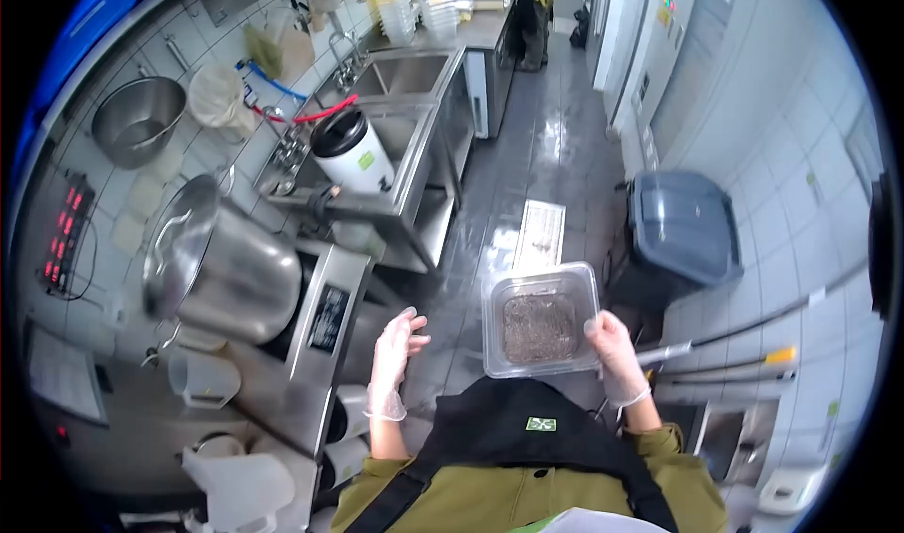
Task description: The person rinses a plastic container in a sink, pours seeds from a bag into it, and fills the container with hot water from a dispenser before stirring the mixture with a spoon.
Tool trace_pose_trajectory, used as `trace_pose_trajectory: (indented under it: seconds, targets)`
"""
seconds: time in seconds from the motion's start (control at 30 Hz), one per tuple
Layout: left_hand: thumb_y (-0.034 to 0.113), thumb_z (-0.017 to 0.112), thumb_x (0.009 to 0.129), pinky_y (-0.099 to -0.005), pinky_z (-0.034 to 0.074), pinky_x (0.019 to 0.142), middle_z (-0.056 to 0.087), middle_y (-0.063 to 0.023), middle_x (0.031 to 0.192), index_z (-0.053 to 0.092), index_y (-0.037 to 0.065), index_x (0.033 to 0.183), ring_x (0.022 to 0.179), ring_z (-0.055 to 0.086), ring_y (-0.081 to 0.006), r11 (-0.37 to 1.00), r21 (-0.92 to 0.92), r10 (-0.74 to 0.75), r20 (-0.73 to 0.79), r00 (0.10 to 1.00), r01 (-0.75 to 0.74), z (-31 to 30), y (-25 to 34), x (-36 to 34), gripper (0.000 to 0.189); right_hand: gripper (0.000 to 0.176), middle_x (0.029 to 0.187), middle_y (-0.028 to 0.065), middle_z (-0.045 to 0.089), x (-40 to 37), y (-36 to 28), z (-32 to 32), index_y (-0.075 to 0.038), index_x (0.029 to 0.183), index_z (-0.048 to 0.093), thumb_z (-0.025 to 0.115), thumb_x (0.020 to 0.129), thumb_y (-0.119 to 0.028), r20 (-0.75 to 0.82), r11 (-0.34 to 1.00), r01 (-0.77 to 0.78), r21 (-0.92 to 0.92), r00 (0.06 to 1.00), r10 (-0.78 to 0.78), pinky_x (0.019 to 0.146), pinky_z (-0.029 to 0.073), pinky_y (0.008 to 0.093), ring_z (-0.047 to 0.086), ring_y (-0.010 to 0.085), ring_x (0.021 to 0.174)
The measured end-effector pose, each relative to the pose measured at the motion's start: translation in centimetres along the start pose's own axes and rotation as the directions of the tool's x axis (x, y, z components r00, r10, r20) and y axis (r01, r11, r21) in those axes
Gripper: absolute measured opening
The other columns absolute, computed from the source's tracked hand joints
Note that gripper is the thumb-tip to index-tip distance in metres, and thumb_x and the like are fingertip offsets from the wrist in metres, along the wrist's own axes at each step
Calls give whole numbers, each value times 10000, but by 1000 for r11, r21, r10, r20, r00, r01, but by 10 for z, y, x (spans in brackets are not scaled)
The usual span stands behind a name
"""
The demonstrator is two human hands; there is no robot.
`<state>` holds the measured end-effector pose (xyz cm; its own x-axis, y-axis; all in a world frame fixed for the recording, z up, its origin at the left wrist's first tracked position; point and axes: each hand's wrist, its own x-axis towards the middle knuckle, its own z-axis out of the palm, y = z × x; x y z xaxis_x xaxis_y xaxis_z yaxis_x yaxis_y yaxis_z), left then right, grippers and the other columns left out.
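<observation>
My right hand [617, 354], in a clear glove, grips the right side of a clear square plastic container [492, 318]. Dark brown, loose, fine-grained material [540, 328] covers the container's bottom. It is held in front of my black apron [508, 420], above the floor. My left hand [395, 349], gloved too, is raised to the left of the container, apart from it, fingers stretched out and nothing in them. Closest to that hand is the steel counter edge with a cooker [330, 312] on it.
A large steel pot [240, 274] stands on the cooker at left, with plastic jugs [240, 486] nearer me. Beyond are a white drink dispenser [358, 161] and steel sinks [405, 72]. A lidded grey bin [683, 227] lines the right wall. Another person [537, 15] stands at the far end.
</observation>
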<state>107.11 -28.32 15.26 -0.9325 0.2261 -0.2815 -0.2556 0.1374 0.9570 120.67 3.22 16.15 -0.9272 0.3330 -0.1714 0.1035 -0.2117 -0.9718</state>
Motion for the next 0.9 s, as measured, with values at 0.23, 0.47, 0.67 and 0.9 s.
trace_pose_trajectory:
  seconds: [0.23,0.47,0.67,0.9]
  targets:
    - [375,427,908,-281,454,781,584,-104,1098,438,24,1236,852,603,-149,996,-13,92,233,968,-91,101,101,197,480,211,669,-89,422,197,-56,-50,-129,703,458,610,825,-212,2,994,-50,96,999,50,533,291,185,344,11,605]
    - [355,423,908,-279,449,779,592,-105,1082,444,8,1223,847,608,-156,989,-6,151,50,987,-151,151,140,376,469,166,690,-87,454,421,-100,-84,-97,744,494,607,822,-189,124,992,-73,102,990,60,544,322,183,382,16,608]
    - [401,429,895,-286,455,768,590,-109,1088,448,32,1228,843,608,-169,994,-88,44,-184,982,-61,180,176,484,497,226,723,-81,474,616,-146,-105,-70,820,524,648,805,-259,283,994,-112,-13,953,111,542,322,174,395,8,623]
    - [416,434,884,-281,436,755,591,-87,1099,451,51,1224,854,601,-150,982,-187,-87,-325,942,26,188,186,633,499,279,737,-81,471,822,-166,-92,-71,859,533,657,790,-310,389,988,-145,60,915,111,567,328,173,387,10,643]
